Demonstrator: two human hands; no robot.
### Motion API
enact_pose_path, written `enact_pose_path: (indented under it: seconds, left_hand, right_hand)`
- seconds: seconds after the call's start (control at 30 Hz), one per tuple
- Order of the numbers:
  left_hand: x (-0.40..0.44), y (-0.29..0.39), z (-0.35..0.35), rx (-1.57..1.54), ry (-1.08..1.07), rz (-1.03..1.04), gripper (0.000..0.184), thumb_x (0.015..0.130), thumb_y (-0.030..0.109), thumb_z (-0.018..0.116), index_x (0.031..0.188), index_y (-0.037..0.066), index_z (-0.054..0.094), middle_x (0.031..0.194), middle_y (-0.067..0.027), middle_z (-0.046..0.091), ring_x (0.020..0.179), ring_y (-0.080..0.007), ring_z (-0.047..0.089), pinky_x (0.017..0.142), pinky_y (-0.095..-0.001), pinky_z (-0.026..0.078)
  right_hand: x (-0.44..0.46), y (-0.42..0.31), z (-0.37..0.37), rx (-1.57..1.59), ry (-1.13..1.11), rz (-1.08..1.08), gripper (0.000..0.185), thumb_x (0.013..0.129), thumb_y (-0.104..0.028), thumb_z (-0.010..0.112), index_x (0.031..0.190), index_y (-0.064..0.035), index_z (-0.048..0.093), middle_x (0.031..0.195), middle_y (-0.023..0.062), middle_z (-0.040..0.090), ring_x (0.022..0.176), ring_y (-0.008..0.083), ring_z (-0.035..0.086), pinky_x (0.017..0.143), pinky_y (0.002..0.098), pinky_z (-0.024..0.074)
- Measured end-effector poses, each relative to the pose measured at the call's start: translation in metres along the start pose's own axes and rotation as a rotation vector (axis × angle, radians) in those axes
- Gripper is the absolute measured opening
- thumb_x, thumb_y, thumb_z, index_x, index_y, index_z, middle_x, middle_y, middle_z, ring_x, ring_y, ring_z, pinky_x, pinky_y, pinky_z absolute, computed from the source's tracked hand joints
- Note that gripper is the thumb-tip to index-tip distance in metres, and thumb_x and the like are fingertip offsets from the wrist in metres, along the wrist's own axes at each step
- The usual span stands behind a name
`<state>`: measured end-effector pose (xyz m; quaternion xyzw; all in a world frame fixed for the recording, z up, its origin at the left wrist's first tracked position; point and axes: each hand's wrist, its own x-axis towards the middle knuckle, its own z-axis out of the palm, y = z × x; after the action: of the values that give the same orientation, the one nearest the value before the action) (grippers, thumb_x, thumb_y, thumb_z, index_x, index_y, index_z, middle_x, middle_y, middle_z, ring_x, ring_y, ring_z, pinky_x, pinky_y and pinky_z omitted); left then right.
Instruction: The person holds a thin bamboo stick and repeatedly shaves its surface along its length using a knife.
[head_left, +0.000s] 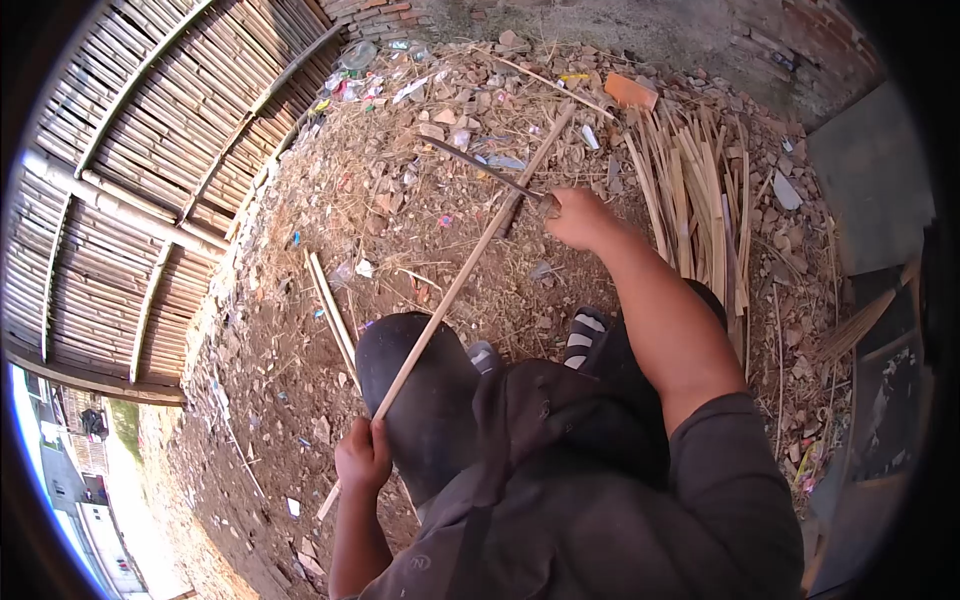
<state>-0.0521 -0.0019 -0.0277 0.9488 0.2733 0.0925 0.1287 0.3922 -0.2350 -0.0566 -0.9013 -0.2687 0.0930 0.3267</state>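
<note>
A long pale wooden strip [452,290] slants from the lower left to the upper middle, passing over my left knee. My left hand [363,455] is closed round it near its lower end. In my right hand [580,217] is the handle of a long dark blade [470,162], which points to the upper left. The blade crosses the strip in its upper half; whether it touches the strip I cannot tell. A short dark piece [510,216] shows beneath the crossing.
A pile of split strips [690,190] lies on the right, by an orange brick piece [631,92]. Two more strips [333,310] lie left of my knee. Rubble and litter cover the ground. A bamboo fence [170,150] stands left, a brick wall [690,45] at the back.
</note>
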Motion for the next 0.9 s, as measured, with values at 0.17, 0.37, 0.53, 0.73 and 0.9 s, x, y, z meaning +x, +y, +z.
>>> enact_pose_path:
  seconds: [0.17, 0.37, 0.53, 0.73, 0.9]
  left_hand:
    - [0.000, -0.002, 0.009, -0.078, 0.021, 0.014, 0.036, 0.100, 0.030, 0.055, 0.076, 0.006, 0.049, 0.061, -0.0209, 0.056, 0.057, -0.0448, 0.058, 0.052, -0.0525, 0.043]
    - [0.002, -0.005, 0.001, -0.079, 0.013, -0.026, 0.037, 0.100, 0.031, 0.056, 0.074, 0.005, 0.050, 0.061, -0.0203, 0.057, 0.057, -0.0442, 0.059, 0.053, -0.0515, 0.044]
    - [0.004, -0.002, -0.005, -0.084, -0.045, 0.005, 0.035, 0.101, 0.030, 0.055, 0.078, 0.004, 0.052, 0.062, -0.0202, 0.058, 0.059, -0.0435, 0.060, 0.055, -0.0514, 0.045]
    - [0.003, -0.011, 0.003, -0.163, -0.093, -0.021, 0.031, 0.103, 0.025, 0.050, 0.081, 0.003, 0.053, 0.065, -0.0224, 0.058, 0.063, -0.0460, 0.060, 0.057, -0.0535, 0.043]
    - [0.008, -0.004, -0.013, -0.092, -0.139, -0.007, 0.034, 0.104, 0.025, 0.047, 0.082, 0.001, 0.053, 0.068, -0.0250, 0.058, 0.068, -0.0487, 0.059, 0.060, -0.0551, 0.042]
  right_hand:
    - [-0.033, -0.065, -0.012, -0.301, -0.270, -0.370, 0.031, 0.076, -0.019, 0.067, 0.104, -0.0053, 0.067, 0.094, 0.0184, 0.070, 0.090, 0.0366, 0.068, 0.080, 0.0451, 0.0543]
    - [0.013, 0.012, 0.003, 0.040, -0.080, 0.119, 0.050, 0.077, -0.031, 0.074, 0.118, -0.0050, 0.067, 0.107, 0.0202, 0.070, 0.101, 0.0348, 0.068, 0.087, 0.0406, 0.0527]
    - [-0.014, -0.027, -0.003, -0.038, -0.188, -0.110, 0.044, 0.075, -0.030, 0.074, 0.110, -0.0031, 0.068, 0.095, 0.0201, 0.070, 0.092, 0.0360, 0.069, 0.080, 0.0431, 0.0528]
    - [-0.011, -0.020, 0.006, 0.028, -0.133, -0.291, 0.033, 0.074, -0.028, 0.074, 0.094, -0.0021, 0.067, 0.088, 0.0180, 0.070, 0.085, 0.0371, 0.068, 0.074, 0.0454, 0.0519]
    - [-0.009, -0.037, 0.015, -0.026, -0.194, -0.131, 0.028, 0.075, -0.025, 0.073, 0.094, -0.0048, 0.068, 0.088, 0.0184, 0.069, 0.084, 0.0366, 0.068, 0.077, 0.0454, 0.0532]
